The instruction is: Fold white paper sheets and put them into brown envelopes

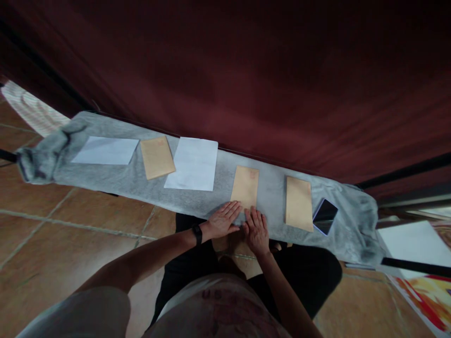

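A brown paper envelope (245,184) with a small reddish mark in its upper corner lies on the grey cloth in front of me. My left hand (224,219), with a dark band at the wrist, rests flat on its lower left edge, fingers stretched out. On the lower right edge lies my right hand (257,229), its fingers extended and slightly spread. Both palms face down, and neither hand grips anything. The envelope's near end is partly hidden under the fingers.
Grey cloth (271,206) covers a long narrow surface. To the left lie a white sheet (195,162), a brown envelope stack (157,157) and another white paper (107,150). To the right are more brown envelopes (299,203) and a phone (325,216). A dark red panel (225,70) rises behind.
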The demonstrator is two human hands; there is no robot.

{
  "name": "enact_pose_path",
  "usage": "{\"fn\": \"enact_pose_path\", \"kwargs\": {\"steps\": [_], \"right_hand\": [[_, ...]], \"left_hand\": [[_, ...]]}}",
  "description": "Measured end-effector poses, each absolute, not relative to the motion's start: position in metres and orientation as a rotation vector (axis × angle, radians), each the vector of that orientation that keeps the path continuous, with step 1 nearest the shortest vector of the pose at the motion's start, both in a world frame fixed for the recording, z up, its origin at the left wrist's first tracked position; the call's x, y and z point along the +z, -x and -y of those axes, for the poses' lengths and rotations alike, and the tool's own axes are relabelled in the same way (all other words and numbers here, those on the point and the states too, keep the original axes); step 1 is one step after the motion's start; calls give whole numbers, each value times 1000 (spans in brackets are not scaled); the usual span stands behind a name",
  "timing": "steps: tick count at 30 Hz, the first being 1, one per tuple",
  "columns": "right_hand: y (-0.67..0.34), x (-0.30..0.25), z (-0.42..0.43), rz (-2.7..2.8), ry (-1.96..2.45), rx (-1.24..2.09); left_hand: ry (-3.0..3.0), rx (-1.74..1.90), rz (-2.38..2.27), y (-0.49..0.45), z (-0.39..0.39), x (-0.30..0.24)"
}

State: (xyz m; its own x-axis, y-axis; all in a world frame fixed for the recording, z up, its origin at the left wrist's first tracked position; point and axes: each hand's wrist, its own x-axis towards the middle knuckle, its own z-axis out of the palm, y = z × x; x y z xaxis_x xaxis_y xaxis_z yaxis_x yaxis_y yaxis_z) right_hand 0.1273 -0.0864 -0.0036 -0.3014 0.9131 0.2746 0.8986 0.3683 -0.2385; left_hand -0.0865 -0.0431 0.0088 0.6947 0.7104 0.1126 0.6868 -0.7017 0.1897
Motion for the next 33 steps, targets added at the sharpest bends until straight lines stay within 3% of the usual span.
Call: {"fn": "enact_pose_path", "kwargs": {"steps": [8,26,33], "right_hand": [[-123,0,87,2253,1628,82],[-117,8,84,2202,1712,77],[-117,6,84,2183,1716,75]], "left_hand": [[-2697,280,-1241,64,29,15],[-2485,269,-1547,-4,-128,16],[-2534,265,-1516,2,-121,8]]}}
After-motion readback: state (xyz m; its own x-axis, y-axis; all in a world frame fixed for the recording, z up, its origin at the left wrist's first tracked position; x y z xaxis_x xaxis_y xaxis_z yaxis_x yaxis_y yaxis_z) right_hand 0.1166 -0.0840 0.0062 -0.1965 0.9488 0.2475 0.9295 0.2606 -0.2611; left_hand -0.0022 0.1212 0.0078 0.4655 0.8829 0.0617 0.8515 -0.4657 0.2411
